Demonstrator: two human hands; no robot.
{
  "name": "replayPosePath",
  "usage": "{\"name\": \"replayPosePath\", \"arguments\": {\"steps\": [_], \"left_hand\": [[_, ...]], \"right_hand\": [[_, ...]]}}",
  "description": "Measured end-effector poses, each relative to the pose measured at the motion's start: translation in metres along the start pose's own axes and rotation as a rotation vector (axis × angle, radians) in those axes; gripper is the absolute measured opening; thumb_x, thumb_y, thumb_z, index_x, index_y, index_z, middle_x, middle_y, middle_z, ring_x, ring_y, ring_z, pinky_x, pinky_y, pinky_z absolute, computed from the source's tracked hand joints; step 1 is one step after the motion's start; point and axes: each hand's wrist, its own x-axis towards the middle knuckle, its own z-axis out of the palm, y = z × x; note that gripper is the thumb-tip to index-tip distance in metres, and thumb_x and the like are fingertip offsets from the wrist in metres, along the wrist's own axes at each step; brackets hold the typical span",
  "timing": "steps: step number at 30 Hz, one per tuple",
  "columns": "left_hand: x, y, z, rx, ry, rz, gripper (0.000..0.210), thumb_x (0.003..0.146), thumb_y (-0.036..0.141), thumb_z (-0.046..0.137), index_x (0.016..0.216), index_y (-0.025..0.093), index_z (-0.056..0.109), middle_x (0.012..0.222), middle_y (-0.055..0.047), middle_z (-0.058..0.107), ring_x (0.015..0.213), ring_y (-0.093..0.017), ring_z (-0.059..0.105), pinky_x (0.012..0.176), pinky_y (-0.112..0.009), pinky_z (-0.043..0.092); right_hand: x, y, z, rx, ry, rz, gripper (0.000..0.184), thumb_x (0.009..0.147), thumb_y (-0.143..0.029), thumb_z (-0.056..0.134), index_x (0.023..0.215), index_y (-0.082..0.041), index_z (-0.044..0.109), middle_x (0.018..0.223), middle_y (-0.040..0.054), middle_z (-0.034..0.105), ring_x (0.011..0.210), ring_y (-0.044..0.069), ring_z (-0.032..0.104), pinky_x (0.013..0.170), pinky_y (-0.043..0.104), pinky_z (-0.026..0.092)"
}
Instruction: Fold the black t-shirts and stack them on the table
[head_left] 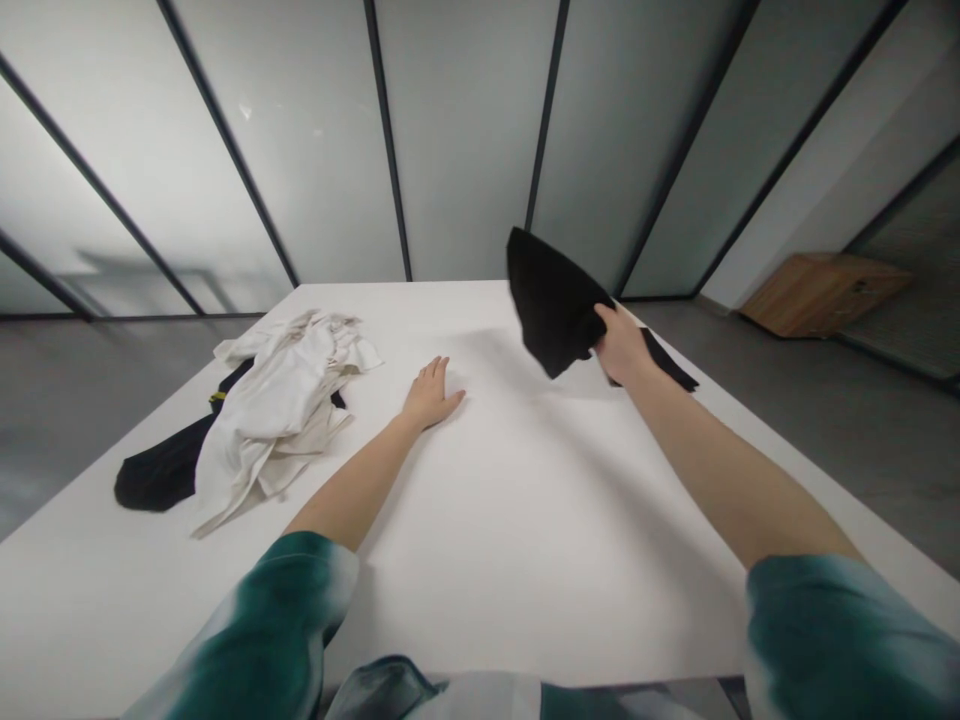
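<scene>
My right hand (621,342) grips one corner of a folded black cloth (555,300), lifted above the right side of the white table (525,540). The cloth looks like a garment, but its kind is not clear. Fingers stretched out, my left hand (433,395) rests flat on the tabletop with nothing in it. To its left lies a rumpled white garment (277,400), heaped over a dark garment (165,465). Another black cloth (664,362) lies on the table behind my right hand and wrist, partly hidden by them.
Frosted glass panels (465,140) with dark frames stand beyond the table's far edge. On the floor at the far right is a wooden cabinet (817,292). A small yellow bit (217,398) shows at the left edge of the clothes heap.
</scene>
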Motion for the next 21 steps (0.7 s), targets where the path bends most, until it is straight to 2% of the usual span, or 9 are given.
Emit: {"name": "replayPosePath", "arguments": {"steps": [2, 4, 8, 10, 13, 15, 17, 19, 21], "left_hand": [[-0.002, 0.002, -0.002, -0.02, 0.083, 0.032, 0.091, 0.082, 0.046, 0.066, 0.154, 0.012, 0.023, 0.161, -0.023, 0.025, 0.147, -0.036, 0.028, 0.117, -0.05, 0.029], [-0.003, 0.004, -0.005, 0.007, 0.084, 0.037, 0.095, 0.077, 0.041, 0.072, 0.155, 0.016, 0.023, 0.163, -0.022, 0.021, 0.148, -0.039, 0.025, 0.116, -0.053, 0.028], [-0.003, 0.007, -0.014, 0.089, -0.037, -0.01, 0.062, 0.081, 0.026, 0.065, 0.141, 0.02, 0.051, 0.153, -0.015, 0.042, 0.141, -0.037, 0.037, 0.114, -0.051, 0.033], [-0.001, 0.007, -0.018, 0.102, -0.039, -0.036, 0.046, 0.084, 0.021, 0.057, 0.13, 0.02, 0.061, 0.139, -0.014, 0.055, 0.131, -0.034, 0.047, 0.108, -0.049, 0.04], [0.002, 0.004, -0.023, 0.102, -0.011, -0.088, 0.034, 0.084, 0.016, 0.053, 0.115, 0.017, 0.068, 0.119, -0.015, 0.066, 0.116, -0.034, 0.059, 0.099, -0.046, 0.047], [0.004, 0.002, -0.023, 0.057, 0.018, -0.144, 0.027, 0.083, 0.017, 0.054, 0.104, 0.016, 0.07, 0.11, -0.015, 0.069, 0.11, -0.035, 0.063, 0.097, -0.045, 0.048], [0.005, 0.0, -0.022, -0.042, 0.061, -0.234, 0.02, 0.084, 0.021, 0.055, 0.095, 0.016, 0.071, 0.102, -0.014, 0.072, 0.107, -0.036, 0.065, 0.096, -0.044, 0.049], [0.007, 0.0, -0.018, -0.21, 0.123, -0.305, 0.02, 0.088, 0.026, 0.054, 0.091, 0.018, 0.071, 0.098, -0.012, 0.074, 0.108, -0.036, 0.065, 0.096, -0.044, 0.049], [0.008, 0.002, -0.014, -0.453, 0.186, -0.338, 0.024, 0.091, 0.031, 0.052, 0.095, 0.018, 0.071, 0.103, -0.01, 0.074, 0.114, -0.034, 0.063, 0.101, -0.043, 0.048]], "right_hand": [[-0.022, 0.004, 0.032, 0.15, -0.206, 0.149, 0.045, 0.097, -0.048, 0.034, 0.129, -0.025, 0.055, 0.111, 0.008, 0.07, 0.094, 0.024, 0.066, 0.076, 0.039, 0.056], [-0.047, 0.011, 0.057, 0.162, -0.336, 0.186, 0.047, 0.094, -0.048, 0.043, 0.136, -0.028, 0.05, 0.117, 0.009, 0.068, 0.099, 0.024, 0.066, 0.082, 0.041, 0.056], [-0.088, 0.028, 0.086, -0.004, -0.343, -0.035, 0.058, 0.085, -0.04, 0.056, 0.139, -0.023, 0.048, 0.134, 0.0151, 0.058, 0.116, 0.028, 0.059, 0.101, 0.049, 0.047], [-0.099, 0.034, 0.089, -0.066, -0.338, -0.126, 0.059, 0.082, -0.037, 0.058, 0.138, -0.021, 0.049, 0.136, 0.0169, 0.055, 0.117, 0.028, 0.057, 0.103, 0.05, 0.045], [-0.105, 0.035, 0.087, -0.09, -0.317, -0.117, 0.058, 0.08, -0.039, 0.06, 0.134, -0.019, 0.049, 0.132, 0.0172, 0.056, 0.106, 0.026, 0.06, 0.094, 0.047, 0.05], [-0.104, 0.03, 0.081, -0.114, -0.251, -0.077, 0.05, 0.081, -0.043, 0.06, 0.123, -0.018, 0.053, 0.119, 0.0148, 0.061, 0.097, 0.025, 0.061, 0.084, 0.043, 0.053], [-0.104, 0.023, 0.076, -0.162, -0.224, -0.089, 0.035, 0.084, -0.048, 0.057, 0.104, -0.02, 0.059, 0.098, 0.0099, 0.063, 0.088, 0.024, 0.059, 0.078, 0.04, 0.052], [-0.106, 0.016, 0.072, -0.209, -0.293, -0.192, 0.029, 0.087, -0.051, 0.055, 0.087, -0.022, 0.06, 0.086, 0.0068, 0.061, 0.085, 0.024, 0.058, 0.08, 0.04, 0.05], [-0.11, 0.011, 0.072, -0.253, -0.397, -0.322, 0.031, 0.086, -0.053, 0.058, 0.085, -0.023, 0.063, 0.09, 0.0076, 0.063, 0.091, 0.026, 0.058, 0.086, 0.042, 0.048]]}}
